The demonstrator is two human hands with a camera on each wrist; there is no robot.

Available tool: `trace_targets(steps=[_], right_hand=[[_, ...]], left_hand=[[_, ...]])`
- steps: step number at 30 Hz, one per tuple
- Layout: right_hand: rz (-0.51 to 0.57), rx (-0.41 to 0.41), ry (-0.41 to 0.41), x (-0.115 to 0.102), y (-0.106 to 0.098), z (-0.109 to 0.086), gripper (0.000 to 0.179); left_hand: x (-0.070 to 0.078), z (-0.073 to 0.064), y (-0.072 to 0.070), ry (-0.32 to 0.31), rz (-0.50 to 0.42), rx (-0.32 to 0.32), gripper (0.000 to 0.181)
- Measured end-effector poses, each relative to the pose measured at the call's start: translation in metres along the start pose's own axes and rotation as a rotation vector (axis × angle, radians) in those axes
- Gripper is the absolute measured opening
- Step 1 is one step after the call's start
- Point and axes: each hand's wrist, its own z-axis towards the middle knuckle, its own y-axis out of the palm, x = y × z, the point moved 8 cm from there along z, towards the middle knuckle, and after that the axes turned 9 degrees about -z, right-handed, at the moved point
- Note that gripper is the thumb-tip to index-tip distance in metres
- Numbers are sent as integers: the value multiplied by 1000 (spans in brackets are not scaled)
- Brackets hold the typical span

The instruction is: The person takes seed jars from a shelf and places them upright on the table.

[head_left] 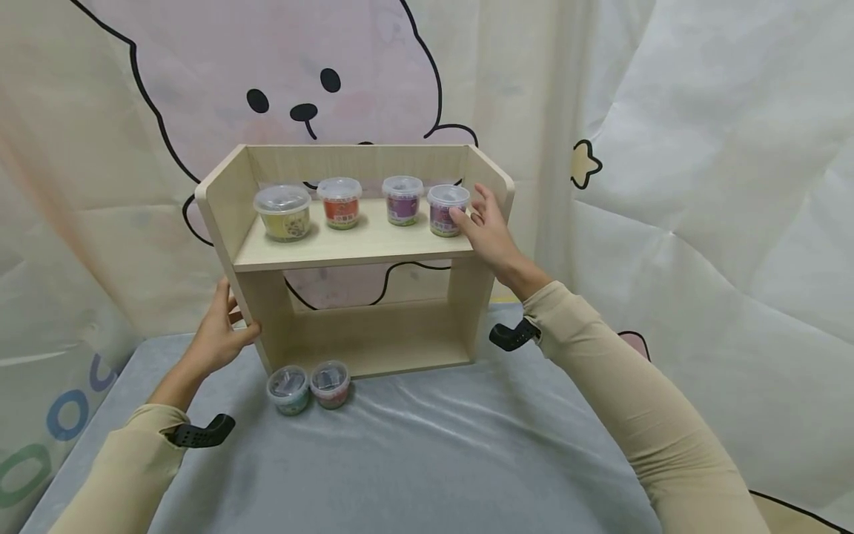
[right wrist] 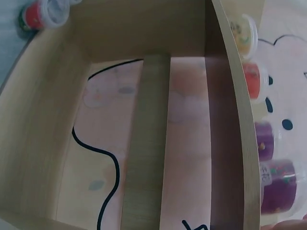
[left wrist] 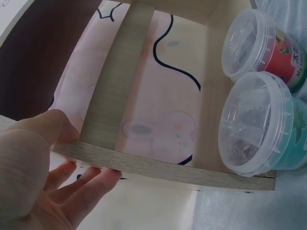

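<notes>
A light wooden two-tier shelf (head_left: 353,256) stands on the blue cloth. My left hand (head_left: 223,330) grips its left side panel, thumb on the inner side and fingers along the outer face in the left wrist view. On the upper board, my right hand (head_left: 490,233) is beside the rightmost purple tub (head_left: 442,217), with the thumb at the tub's side and the other fingers to its right. Left of it sit another purple tub (head_left: 402,202), a red-orange tub (head_left: 340,205) and a wider yellow tub (head_left: 284,215), all with clear lids.
A teal tub (head_left: 290,391) and a red tub (head_left: 330,386) sit side by side on the blue cloth (head_left: 427,460), by the shelf's lower left front. A printed curtain (head_left: 700,185) hangs behind and at the sides.
</notes>
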Motion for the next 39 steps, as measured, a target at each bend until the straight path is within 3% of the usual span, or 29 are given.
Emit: trace_targets(steps=[6, 13, 29, 39], right_hand=[[73, -1, 8, 1, 4, 20, 79], [95, -28, 41, 5, 7, 28, 76], [-5, -46, 94, 11, 9, 29, 64], [103, -85, 81, 10, 12, 31, 63]], left_hand=[[-1, 0, 0, 9, 0, 9, 100], [0, 1, 0, 10, -6, 13, 101], [-5, 2, 5, 18, -4, 12, 104], [-2, 1, 5, 11, 16, -5, 107]])
